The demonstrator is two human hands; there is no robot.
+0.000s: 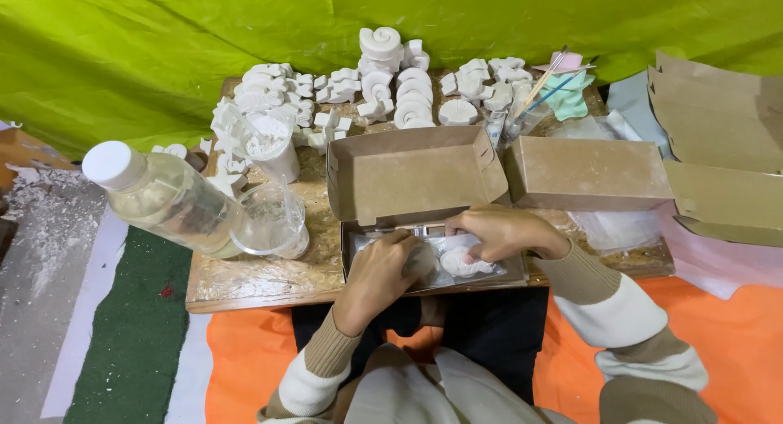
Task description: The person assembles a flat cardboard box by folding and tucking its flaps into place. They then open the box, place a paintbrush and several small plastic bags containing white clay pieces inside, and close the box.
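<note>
White plaster shell casts (462, 262) on clear wrap in open brown cardboard box (356, 253), near surface (261, 279) edge.
Left hand (378, 275) closed over one cast, right hand (499, 232) pinching wrap; many white casts (383, 86) unpacked behind.

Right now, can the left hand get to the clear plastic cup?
Probably yes. The left hand is in the open box, and the clear plastic cup stands just left of it with nothing between.
</note>
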